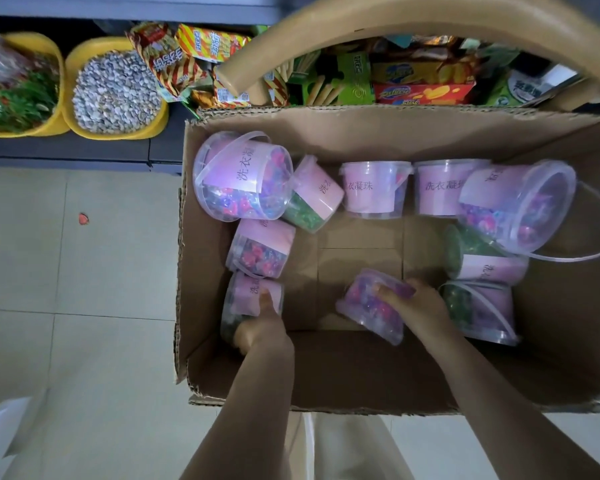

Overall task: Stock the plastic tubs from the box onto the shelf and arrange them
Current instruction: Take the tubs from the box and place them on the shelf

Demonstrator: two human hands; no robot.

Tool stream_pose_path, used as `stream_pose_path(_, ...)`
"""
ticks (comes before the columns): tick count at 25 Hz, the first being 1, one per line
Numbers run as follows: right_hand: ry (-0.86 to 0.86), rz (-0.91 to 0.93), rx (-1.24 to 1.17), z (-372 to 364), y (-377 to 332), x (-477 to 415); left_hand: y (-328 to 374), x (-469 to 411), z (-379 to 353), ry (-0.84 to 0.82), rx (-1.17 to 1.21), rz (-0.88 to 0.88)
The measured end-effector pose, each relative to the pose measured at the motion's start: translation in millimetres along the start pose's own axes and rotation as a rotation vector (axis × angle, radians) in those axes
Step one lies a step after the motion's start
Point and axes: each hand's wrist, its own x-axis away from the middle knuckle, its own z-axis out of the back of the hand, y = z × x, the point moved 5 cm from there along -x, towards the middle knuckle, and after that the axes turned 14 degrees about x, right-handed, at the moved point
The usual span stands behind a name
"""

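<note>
Tiled floor (pixel 84 271), cardboard box (pixel 361 133), red scrap (pixel 83 218)

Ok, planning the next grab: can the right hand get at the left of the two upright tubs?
Likely not yet: the right hand grips a small tub. Once freed, probably yes: the upright tub stands uncovered, with bare box floor in front.

The left hand (pixel 264 328) covers part of its tub (pixel 246 295).

The box (pixel 378 133) sat on the floor (pixel 66 271), with tubs (pixel 374 188) lying along its far wall and down both sides. Beyond it, the shelf (pixel 66 147) carried two basins (pixel 116 95) at left and snack packets (pixel 423 81) at right.
</note>
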Motion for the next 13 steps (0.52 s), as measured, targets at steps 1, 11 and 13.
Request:
stream_pose_path(1, 0.005, -0.075, -0.091, -2, 6, 1, 1, -1, 3, 0.014, -0.039, -0.016)
stream_pose_path(11, -0.085, -0.147, -0.342, -17, 21, 20, -22, -9, 26, -0.097, 0.379, -0.008)
stream_pose_path(13, 0.067, 0.046, -0.079, -9, 19, 17, -23, -3, 32, -0.117, 0.458, 0.027)
